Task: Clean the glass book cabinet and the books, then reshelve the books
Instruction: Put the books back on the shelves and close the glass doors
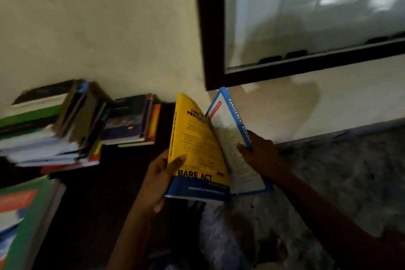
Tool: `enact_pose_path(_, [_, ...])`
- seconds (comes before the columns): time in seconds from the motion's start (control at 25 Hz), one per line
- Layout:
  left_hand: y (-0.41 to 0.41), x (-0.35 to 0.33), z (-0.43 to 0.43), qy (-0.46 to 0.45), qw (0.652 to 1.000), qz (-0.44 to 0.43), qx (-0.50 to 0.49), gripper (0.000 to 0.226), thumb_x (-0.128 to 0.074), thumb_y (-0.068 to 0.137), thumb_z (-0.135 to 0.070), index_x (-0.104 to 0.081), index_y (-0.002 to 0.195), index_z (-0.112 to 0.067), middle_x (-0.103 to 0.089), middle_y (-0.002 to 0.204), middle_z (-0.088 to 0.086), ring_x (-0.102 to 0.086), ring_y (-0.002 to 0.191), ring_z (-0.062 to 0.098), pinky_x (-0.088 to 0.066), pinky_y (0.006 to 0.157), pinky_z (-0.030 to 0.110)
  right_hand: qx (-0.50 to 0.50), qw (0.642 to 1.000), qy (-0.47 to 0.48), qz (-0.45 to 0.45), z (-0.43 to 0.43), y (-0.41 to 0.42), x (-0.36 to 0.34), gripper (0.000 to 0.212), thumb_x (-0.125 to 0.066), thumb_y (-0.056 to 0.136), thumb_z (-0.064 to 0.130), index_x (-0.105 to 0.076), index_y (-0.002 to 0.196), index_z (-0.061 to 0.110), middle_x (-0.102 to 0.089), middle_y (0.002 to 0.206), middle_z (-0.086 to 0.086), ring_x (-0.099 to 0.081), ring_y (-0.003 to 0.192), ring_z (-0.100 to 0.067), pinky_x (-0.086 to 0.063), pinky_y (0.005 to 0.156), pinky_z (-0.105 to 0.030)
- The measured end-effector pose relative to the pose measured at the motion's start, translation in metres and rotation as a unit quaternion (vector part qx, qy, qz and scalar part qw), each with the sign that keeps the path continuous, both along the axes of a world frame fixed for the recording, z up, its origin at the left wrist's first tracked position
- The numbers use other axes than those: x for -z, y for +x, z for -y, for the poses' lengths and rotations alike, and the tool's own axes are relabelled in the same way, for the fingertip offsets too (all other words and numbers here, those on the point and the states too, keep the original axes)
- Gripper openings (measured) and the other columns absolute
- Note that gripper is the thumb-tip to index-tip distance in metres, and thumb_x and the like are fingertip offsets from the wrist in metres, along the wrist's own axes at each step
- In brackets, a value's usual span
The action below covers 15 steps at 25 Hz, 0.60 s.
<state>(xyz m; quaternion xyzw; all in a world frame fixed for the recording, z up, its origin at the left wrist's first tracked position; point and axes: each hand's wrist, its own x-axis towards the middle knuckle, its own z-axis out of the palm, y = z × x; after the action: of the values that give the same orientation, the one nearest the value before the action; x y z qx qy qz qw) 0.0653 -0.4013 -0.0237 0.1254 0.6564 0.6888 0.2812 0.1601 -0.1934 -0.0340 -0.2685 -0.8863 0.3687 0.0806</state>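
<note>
Nearest, at 6 o'clock: two bare forearms reach up into the middle of the view, each hand with a book.

Left hand (160,180) grips the yellow book (197,144) by its spine edge – thumb flat on the front cover, fingers curled behind. Cover reads "BARE ACT" above a blue band at the bottom. The book stands upright and bows slightly.

Right hand (260,155) grips the blue-and-white book (232,138), fingers wrapped round the spine, which reads "MANAGEMENT ACCOUN...", with one digit lying on the white cover. The book tilts toward 1 o'clock.

The two books touch along their lower halves and splay apart at the top in a narrow V. The yellow one overlaps the other in front.

Glass cabinet (210,28) at 1 to 2 o'clock – dark wooden frame mounted on the pale wall (98,17), well above the floor. Its glass door (306,6) shows pale reflections; I cannot make out the interior behind them.

At 9 o'clock, on the dark bench (98,193): a tall pile (54,129) of books, some flat and some leaning. Just beside it, toward 10 o'clock, a small stack (129,120) lies flat against the wall. At 8 o'clock, a green-covered book (24,215) tops another stack and is cut off by the frame edge.

Mottled grey floor (350,171) at 3 to 4 o'clock. The view is blurred throughout.
</note>
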Motion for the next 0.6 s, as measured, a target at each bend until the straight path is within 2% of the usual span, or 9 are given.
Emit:
enact_pose_path(0.08, [0.0, 0.006, -0.056, -0.03, 0.998, -0.037, 0.043, 0.016, -0.055, 0.087, -0.002, -0.064, 0.098, -0.011, -0.073, 0.085, 0.004, -0.068, 0.074, 0.015, -0.055, 0.066, 0.028, 0.057, 0.998, -0.023, -0.009, -0.048, 0.032, 0.004, 0.043, -0.052, 0.094, 0.022, -0.043, 0.135, 0.011, -0.057, 0.129, -0.012, -0.058, 0.112, -0.026, -0.04, 0.081, -0.018])
enact_pose_path(0.16, [0.006, 0.012, -0.121, -0.066, 0.989, -0.097, 0.089, 0.01, -0.064, 0.084, -0.017, -0.062, 0.093, -0.022, -0.072, 0.075, -0.006, -0.067, 0.068, 0.009, -0.053, 0.06, 0.022, 0.124, 0.991, -0.043, -0.002, -0.097, 0.066, 0.008, 0.043, -0.052, 0.094, 0.022, -0.044, 0.134, 0.01, -0.056, 0.129, -0.012, -0.057, 0.113, -0.025, -0.037, 0.079, -0.015])
enact_pose_path(0.24, [0.015, 0.017, -0.181, -0.107, 0.972, -0.163, 0.132, 0.022, -0.064, 0.081, -0.033, -0.059, 0.102, -0.026, -0.07, 0.081, -0.008, -0.067, 0.073, 0.01, -0.053, 0.065, 0.023, 0.178, 0.983, -0.045, 0.007, -0.138, 0.098, 0.008, 0.041, -0.051, 0.095, 0.023, -0.044, 0.133, 0.01, -0.056, 0.129, -0.01, -0.056, 0.114, -0.024, -0.036, 0.079, -0.015])
enact_pose_path(0.32, [0.033, 0.025, -0.25, -0.134, 0.953, -0.205, 0.178, 0.035, -0.058, 0.085, -0.036, -0.054, 0.116, -0.021, -0.066, 0.091, -0.003, -0.065, 0.078, 0.013, -0.052, 0.07, 0.025, 0.239, 0.97, -0.043, -0.001, -0.188, 0.136, 0.008, 0.039, -0.05, 0.095, 0.023, -0.044, 0.133, 0.012, -0.057, 0.129, -0.009, -0.057, 0.113, -0.023, -0.04, 0.081, -0.018])
enact_pose_path(0.44, [0.067, 0.036, -0.343, -0.154, 0.913, -0.286, 0.246, 0.033, -0.052, 0.095, -0.028, -0.047, 0.126, -0.02, -0.062, 0.094, -0.001, -0.062, 0.074, 0.009, -0.05, 0.067, 0.019, 0.328, 0.944, -0.04, 0.002, -0.253, 0.192, 0.009, 0.035, -0.05, 0.095, 0.023, -0.046, 0.129, 0.017, -0.059, 0.122, -0.003, -0.06, 0.108, -0.021, -0.043, 0.084, -0.02])
enact_pose_path(0.52, [0.088, 0.041, -0.397, -0.159, 0.892, -0.322, 0.276, 0.037, -0.046, 0.096, -0.025, -0.043, 0.132, -0.018, -0.065, 0.1, 0.005, -0.063, 0.074, 0.015, -0.051, 0.069, 0.024, 0.374, 0.926, -0.052, -0.002, -0.288, 0.226, 0.015, 0.03, -0.051, 0.094, 0.024, -0.05, 0.123, 0.018, -0.062, 0.119, -0.005, -0.063, 0.101, -0.02, -0.05, 0.087, -0.027])
enact_pose_path(0.6, [0.107, 0.043, -0.445, -0.155, 0.873, -0.35, 0.304, 0.039, -0.045, 0.097, -0.025, -0.042, 0.134, -0.016, -0.065, 0.102, 0.007, -0.06, 0.073, 0.017, -0.047, 0.065, 0.022, 0.418, 0.906, -0.065, -0.006, -0.319, 0.255, 0.019, 0.027, -0.052, 0.093, 0.024, -0.052, 0.12, 0.019, -0.065, 0.111, -0.006, -0.065, 0.093, -0.019, -0.055, 0.08, -0.032])
